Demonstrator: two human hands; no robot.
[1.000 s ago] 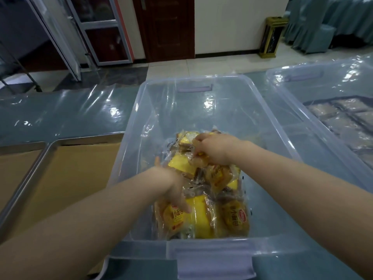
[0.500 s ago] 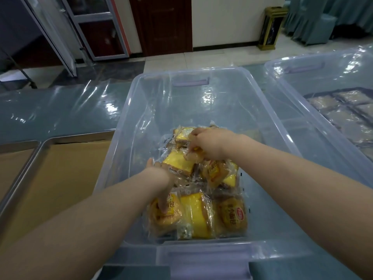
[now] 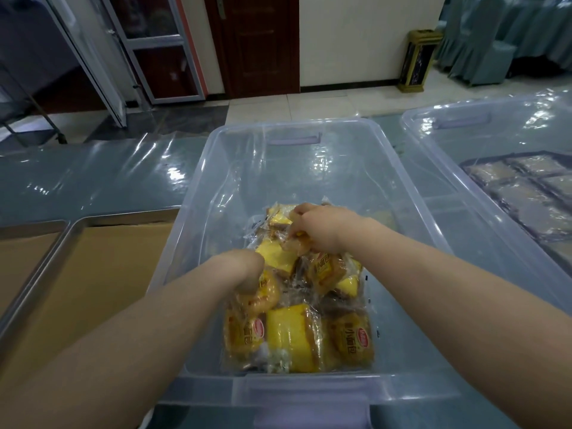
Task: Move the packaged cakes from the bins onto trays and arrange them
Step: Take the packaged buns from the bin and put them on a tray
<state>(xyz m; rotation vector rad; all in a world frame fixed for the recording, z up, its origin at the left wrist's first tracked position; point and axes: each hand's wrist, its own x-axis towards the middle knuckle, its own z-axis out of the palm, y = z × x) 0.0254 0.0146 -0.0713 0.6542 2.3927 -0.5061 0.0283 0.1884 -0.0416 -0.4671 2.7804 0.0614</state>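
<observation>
A clear plastic bin (image 3: 198, 193) sits in front of me with a pile of packaged cakes (image 3: 297, 335) in yellow and orange wrappers on its floor. My left hand (image 3: 244, 267) reaches down into the pile and its fingers close around a round cake packet (image 3: 266, 297). My right hand (image 3: 315, 230) is further back in the bin, gripping a cake packet (image 3: 294, 243) at the top of the pile. A metal tray (image 3: 62, 239) lined with brown paper lies left of the bin.
A second tray (image 3: 18, 243) lies at the far left. Another clear bin (image 3: 433, 144) on the right holds pale wrapped items (image 3: 526, 193). The table has a shiny blue cover (image 3: 93, 174). A doorway, a gold floor bin (image 3: 418, 60) and covered chairs stand beyond.
My left hand pushed deeper into the pile and closed on a packet. My right hand kept its grip at the top of the pile. The view shifted slightly.
</observation>
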